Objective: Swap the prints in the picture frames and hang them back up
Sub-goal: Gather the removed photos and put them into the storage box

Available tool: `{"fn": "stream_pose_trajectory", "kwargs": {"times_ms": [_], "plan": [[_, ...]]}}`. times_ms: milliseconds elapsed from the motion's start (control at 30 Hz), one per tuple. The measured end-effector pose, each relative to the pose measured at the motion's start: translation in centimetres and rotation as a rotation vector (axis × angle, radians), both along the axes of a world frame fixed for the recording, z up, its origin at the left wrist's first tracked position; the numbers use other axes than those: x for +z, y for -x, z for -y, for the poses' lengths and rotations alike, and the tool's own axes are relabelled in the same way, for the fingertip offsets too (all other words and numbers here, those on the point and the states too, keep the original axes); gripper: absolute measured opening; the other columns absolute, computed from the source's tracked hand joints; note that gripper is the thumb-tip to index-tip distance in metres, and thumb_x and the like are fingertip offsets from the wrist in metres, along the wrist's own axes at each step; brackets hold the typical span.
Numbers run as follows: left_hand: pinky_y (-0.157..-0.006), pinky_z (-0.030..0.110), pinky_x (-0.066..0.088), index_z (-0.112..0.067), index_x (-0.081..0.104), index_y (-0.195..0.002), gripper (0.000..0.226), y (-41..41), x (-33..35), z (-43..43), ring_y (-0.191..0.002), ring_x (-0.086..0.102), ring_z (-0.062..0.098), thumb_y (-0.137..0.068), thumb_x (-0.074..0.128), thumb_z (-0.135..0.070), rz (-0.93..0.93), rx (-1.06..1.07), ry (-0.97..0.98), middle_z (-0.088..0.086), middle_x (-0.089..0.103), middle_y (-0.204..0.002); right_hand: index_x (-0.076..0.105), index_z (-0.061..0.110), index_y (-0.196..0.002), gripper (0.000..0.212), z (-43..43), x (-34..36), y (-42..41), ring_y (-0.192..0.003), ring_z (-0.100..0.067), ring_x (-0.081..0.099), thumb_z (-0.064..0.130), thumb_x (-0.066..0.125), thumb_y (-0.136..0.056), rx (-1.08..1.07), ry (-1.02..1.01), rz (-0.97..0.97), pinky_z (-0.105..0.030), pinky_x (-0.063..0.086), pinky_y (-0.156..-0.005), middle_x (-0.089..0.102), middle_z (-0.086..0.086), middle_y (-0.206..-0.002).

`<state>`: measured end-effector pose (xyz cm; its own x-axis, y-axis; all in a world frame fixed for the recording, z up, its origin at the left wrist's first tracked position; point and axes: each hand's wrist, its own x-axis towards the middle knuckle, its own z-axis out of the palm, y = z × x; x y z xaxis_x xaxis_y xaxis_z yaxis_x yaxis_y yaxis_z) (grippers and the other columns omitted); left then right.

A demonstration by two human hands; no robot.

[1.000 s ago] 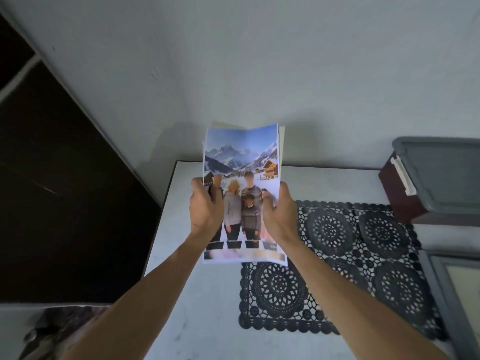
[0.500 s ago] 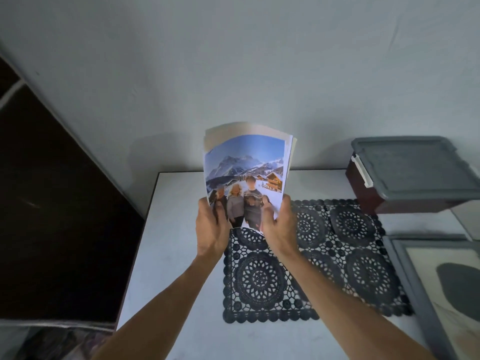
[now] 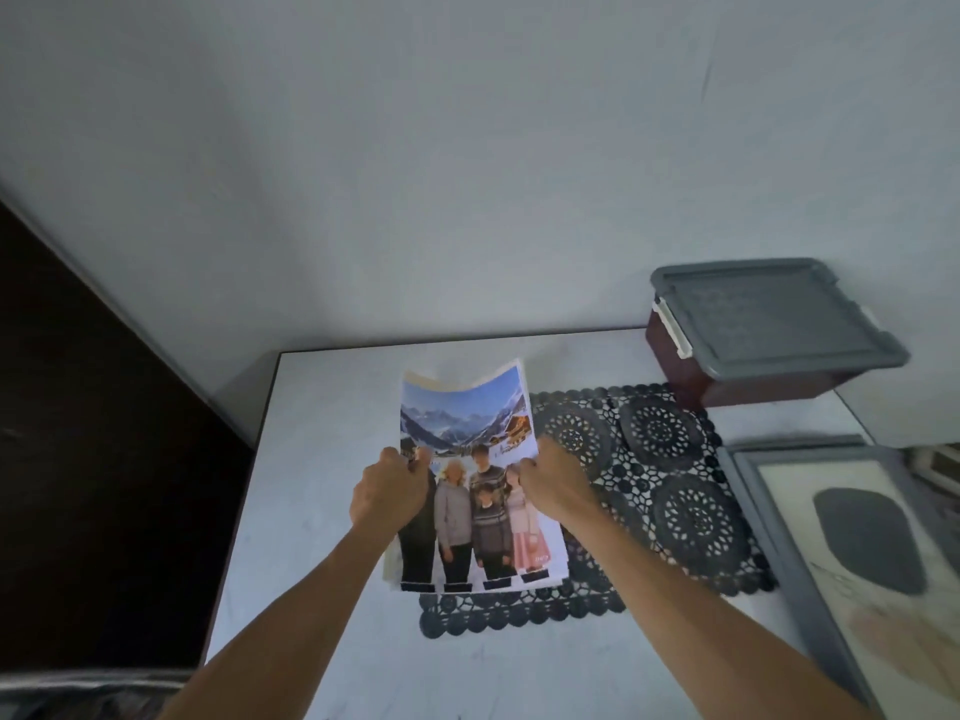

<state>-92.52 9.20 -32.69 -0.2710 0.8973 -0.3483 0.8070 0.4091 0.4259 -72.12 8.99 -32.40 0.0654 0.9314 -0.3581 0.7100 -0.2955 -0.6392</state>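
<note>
Left hand (image 3: 389,493) and right hand (image 3: 553,483), each pinching the print (image 3: 478,506), are lowering it toward the desk (image 3: 322,459), likely bound for the frame (image 3: 769,511) at its right edge.

White table (image 3: 311,511) stands with its far edge against a pale wall (image 3: 415,174). Black lace mat (image 3: 670,491) lies flat on the tabletop, right of centre. Dark red storage box (image 3: 691,376) sits at the far right of the table, just beyond the mat's far right corner. Its grey lid (image 3: 774,319) is on, and a white latch (image 3: 670,327) shows at its left end. Dark panel (image 3: 93,459) occupies the left of the scene, beside the table.
</note>
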Motion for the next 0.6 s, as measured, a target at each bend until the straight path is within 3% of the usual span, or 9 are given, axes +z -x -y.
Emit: {"fn": "stream_pose_trajectory", "kwargs": {"times_ms": [100, 233, 300, 400, 500, 600], "plan": [[-0.079, 0.032, 0.051, -0.011, 0.056, -0.114, 0.06, 2.0, -0.1, 0.6, -0.093, 0.063, 0.024, -0.099, 0.028, -0.062, -0.164, -0.099, 0.082, 0.009, 0.065, -0.105, 0.053, 0.014, -0.099, 0.019, 0.2, -0.5, 0.4, -0.069, -0.018, 0.056, 0.03, 0.052, -0.09, 0.089, 0.082, 0.039, -0.034, 0.046, -0.063, 0.062, -0.006, -0.085], [-0.077, 0.03, 0.055, -0.014, 0.058, -0.099, 0.058, 3.8, 0.1, 1.4, -0.083, 0.066, 0.021, -0.097, 0.028, -0.063, -0.307, -0.15, 0.185, 0.003, 0.064, -0.09, 0.047, 0.012, -0.083, 0.021, 0.5, -0.9, 0.7, -0.061, -0.018, 0.053, 0.031, 0.047, -0.093, 0.194, 0.097, 0.2, -0.03, 0.042, -0.056, 0.047, 0.001, -0.064], [-0.08, 0.032, 0.054, -0.014, 0.056, -0.112, 0.049, 4.0, 0.2, 1.5, -0.092, 0.066, 0.024, -0.098, 0.035, -0.057, -0.365, -0.168, 0.186, 0.005, 0.065, -0.101, 0.048, 0.01, -0.088, 0.022, 0.6, -1.0, 0.7, -0.067, -0.021, 0.054, 0.031, 0.046, -0.095, 0.214, 0.087, 0.264, -0.03, 0.044, -0.059, 0.047, 0.001, -0.068], [-0.083, 0.034, 0.051, -0.014, 0.038, -0.131, 0.049, 3.7, 0.6, 1.5, -0.105, 0.061, 0.027, -0.098, 0.046, -0.049, -0.433, -0.188, 0.078, 0.009, 0.054, -0.12, 0.052, 0.008, -0.104, 0.031, 0.5, -0.7, 0.6, -0.079, -0.025, 0.06, 0.038, 0.045, -0.097, 0.225, 0.073, 0.342, -0.033, 0.048, -0.067, 0.061, -0.007, -0.088], [-0.082, 0.035, 0.052, -0.015, 0.039, -0.131, 0.042, 2.5, 1.6, 0.7, -0.102, 0.056, 0.025, -0.099, 0.047, -0.041, -0.368, -0.239, -0.16, 0.01, 0.048, -0.119, 0.053, 0.009, -0.105, 0.036, 0.6, -0.2, -0.2, -0.083, -0.025, 0.065, 0.044, 0.046, -0.098, 0.188, 0.063, 0.353, -0.032, 0.048, -0.065, 0.063, -0.006, -0.087], [-0.089, 0.039, 0.051, -0.015, 0.046, -0.129, 0.033, 0.1, 2.8, -1.5, -0.106, 0.056, 0.027, -0.1, 0.047, -0.03, -0.133, -0.292, -0.291, 0.01, 0.048, -0.125, 0.061, 0.008, -0.111, 0.037, 0.5, 0.4, -2.4, -0.075, -0.019, 0.067, 0.041, 0.047, -0.101, 0.007, -0.01, 0.115, -0.032, 0.055, -0.07, 0.067, -0.004, -0.086]]}}
